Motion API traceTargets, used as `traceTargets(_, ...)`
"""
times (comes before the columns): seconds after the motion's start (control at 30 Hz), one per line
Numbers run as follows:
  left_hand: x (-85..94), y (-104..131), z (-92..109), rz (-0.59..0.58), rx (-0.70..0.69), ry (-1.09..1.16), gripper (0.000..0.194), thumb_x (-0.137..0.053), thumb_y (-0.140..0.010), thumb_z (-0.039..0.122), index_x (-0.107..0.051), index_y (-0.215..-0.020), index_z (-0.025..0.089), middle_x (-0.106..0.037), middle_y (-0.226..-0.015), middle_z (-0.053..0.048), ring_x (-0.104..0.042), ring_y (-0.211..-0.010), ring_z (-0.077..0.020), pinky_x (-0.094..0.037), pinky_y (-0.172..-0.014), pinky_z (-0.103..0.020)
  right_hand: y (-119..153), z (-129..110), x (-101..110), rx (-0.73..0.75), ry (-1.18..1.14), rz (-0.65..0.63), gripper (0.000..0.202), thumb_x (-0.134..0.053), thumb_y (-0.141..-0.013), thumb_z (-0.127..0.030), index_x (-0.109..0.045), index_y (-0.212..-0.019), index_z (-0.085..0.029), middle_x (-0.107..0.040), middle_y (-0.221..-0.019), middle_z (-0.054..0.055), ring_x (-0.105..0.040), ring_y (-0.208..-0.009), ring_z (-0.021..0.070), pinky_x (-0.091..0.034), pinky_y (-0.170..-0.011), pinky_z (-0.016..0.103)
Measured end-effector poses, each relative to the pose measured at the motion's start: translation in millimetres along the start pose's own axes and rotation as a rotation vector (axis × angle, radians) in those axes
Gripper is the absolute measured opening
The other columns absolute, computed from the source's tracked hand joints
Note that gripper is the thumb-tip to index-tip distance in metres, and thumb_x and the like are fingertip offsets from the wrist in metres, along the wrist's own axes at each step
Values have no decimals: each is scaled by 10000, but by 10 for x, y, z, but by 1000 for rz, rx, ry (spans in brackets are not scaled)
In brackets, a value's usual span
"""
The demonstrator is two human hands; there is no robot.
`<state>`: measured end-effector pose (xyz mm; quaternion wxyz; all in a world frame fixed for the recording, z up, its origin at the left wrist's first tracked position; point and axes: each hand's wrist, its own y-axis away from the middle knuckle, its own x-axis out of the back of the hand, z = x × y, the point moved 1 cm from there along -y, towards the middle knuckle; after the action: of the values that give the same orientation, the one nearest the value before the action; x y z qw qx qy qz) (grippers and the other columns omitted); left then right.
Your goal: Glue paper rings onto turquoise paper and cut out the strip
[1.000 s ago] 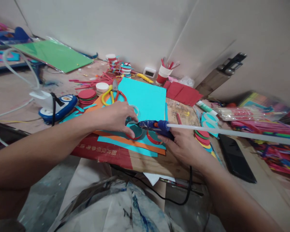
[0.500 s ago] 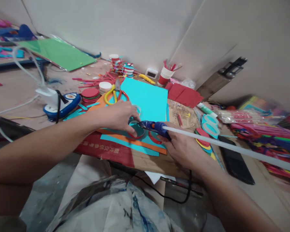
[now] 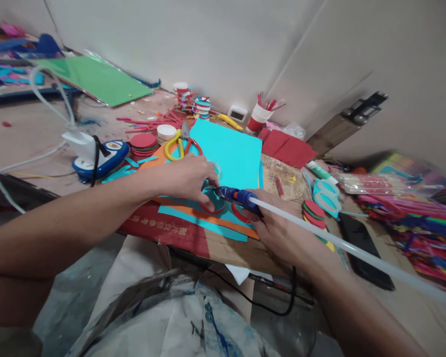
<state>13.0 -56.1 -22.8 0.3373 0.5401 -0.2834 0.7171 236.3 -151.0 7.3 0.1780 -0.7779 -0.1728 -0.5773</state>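
Right hand [image 3: 278, 225], near right: closed around a blue glue gun [image 3: 247, 199], nozzle at a red-edged ring [image 3: 218, 211]. Left hand [image 3: 184, 178], left: thumb and fingers curved about that ring; pinch cannot be told. Ring: between both hands; second ring [image 3: 239, 215] just right. Far: turquoise sheet [image 3: 230, 148], pliers [image 3: 185, 133]. Change: view shifted slightly; nozzle remains at the ring, gluing apparently continuing.
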Motion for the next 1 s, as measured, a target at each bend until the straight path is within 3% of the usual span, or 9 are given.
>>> traceTargets(0.27,-23,-5,-17,6,-2,-11,486,-807,-730,584,-800,-1104,275,-755,-982,-52,-667,-924,-240,-427,-763,-302,24,45,-12,70,97,24,177,-501,-855,-81,-583,-949,-206,-681,-870,54,-613,-771,203,-392,-668,289)
traceTargets(0.5,24,-3,18,-28,-6,-2,472,-808,-751,572,-801,-1116,274,-756,-1030,-53,-656,-1002,-253,-420,-782,-311,115,12,35,36,186,3,256,-500,-866,-89,-617,-1067,-197,-732,-943,84,-668,-811,232,-454,-686,317)
traceTargets(0.77,16,3,13,-8,-20,-17,506,-810,-731,617,-806,-1068,240,-740,-986,-63,-653,-955,-254,-400,-733,-314,125,182,-137,170,104,34,370,-506,-909,-100,-549,-1260,-208,-702,-1179,121,-680,-1021,267,-519,-887,398)
traceTargets(1.0,6,-2,10,-2,-35,1,424,-823,-733,567,-815,-1009,245,-741,-944,-49,-652,-897,-230,-384,-705,-301,81,240,-227,211,102,18,403,-520,-934,-141,-504,-1328,-225,-688,-1150,111,-675,-988,269,-534,-891,422)
